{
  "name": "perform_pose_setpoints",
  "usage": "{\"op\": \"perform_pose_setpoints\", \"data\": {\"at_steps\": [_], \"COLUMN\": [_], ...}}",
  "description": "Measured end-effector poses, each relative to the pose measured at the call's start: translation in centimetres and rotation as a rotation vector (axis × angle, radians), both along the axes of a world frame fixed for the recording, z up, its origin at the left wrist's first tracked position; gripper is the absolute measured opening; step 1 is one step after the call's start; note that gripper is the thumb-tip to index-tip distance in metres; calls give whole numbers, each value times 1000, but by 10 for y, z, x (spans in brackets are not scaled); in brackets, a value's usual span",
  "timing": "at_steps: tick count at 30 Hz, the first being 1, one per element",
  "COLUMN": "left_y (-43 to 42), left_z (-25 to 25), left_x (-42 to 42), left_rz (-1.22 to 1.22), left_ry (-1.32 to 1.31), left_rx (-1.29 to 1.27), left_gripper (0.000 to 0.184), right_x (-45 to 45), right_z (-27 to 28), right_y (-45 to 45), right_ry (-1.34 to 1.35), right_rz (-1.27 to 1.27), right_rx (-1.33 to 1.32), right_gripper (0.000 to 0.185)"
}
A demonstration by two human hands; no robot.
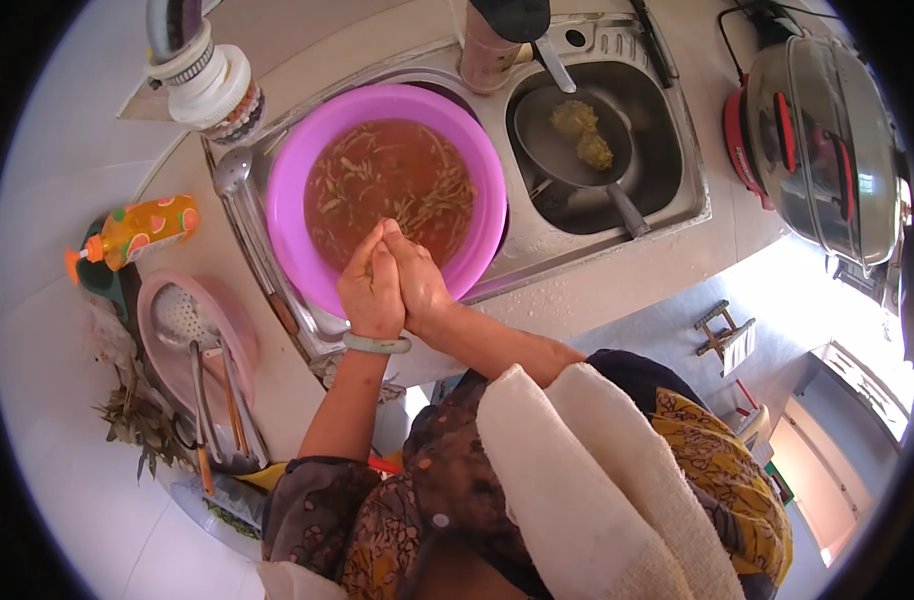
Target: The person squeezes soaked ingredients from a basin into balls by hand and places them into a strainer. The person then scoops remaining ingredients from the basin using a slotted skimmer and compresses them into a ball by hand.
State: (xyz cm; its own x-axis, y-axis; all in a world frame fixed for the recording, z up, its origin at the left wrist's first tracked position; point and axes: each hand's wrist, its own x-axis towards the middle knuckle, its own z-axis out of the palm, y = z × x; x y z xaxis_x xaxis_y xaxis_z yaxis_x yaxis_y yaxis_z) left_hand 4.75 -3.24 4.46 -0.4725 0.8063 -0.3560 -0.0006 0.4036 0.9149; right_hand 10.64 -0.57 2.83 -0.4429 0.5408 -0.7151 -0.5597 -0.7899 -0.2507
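My left hand (pixel 371 290), with a pale bracelet at the wrist, and my right hand (pixel 417 275) are pressed together over the near edge of a purple basin (pixel 287 220). Their fingers are closed round something hidden between the palms. Reddish-brown water with many thin greenish shreds (pixel 417 215) fills much of the basin. To the right, a pan (pixel 552 155) lies in the sink bowl (pixel 657 150), holding two yellow-green clumps (pixel 594 150).
A pitcher (pixel 489 50) stands behind the sink. Left of the basin are a ladle (pixel 235 170), an orange bottle (pixel 152 228) and a pink basket (pixel 157 350) with utensils. A lidded electric cooker (pixel 817 150) is at the right, and a stool (pixel 722 335) stands on the floor.
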Motion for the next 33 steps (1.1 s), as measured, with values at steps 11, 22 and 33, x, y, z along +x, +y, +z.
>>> {"op": "perform_pose_setpoints", "data": {"at_steps": [11,22,33], "left_y": [1,-5,-13], "left_z": [-8,-55,-13], "left_x": [-1,-28,-40], "left_rz": [78,-19,217], "left_ry": [-53,-96,-468], "left_rx": [-27,-263,-37], "left_gripper": [30,42,72], "right_x": [-6,-8,127], "right_z": [-13,-40,-9], "right_y": [-2,2,76], "right_ry": [-20,44,164], "right_rz": [-2,91,26], "right_rx": [-40,-191,133], "right_gripper": [34,35,33]}}
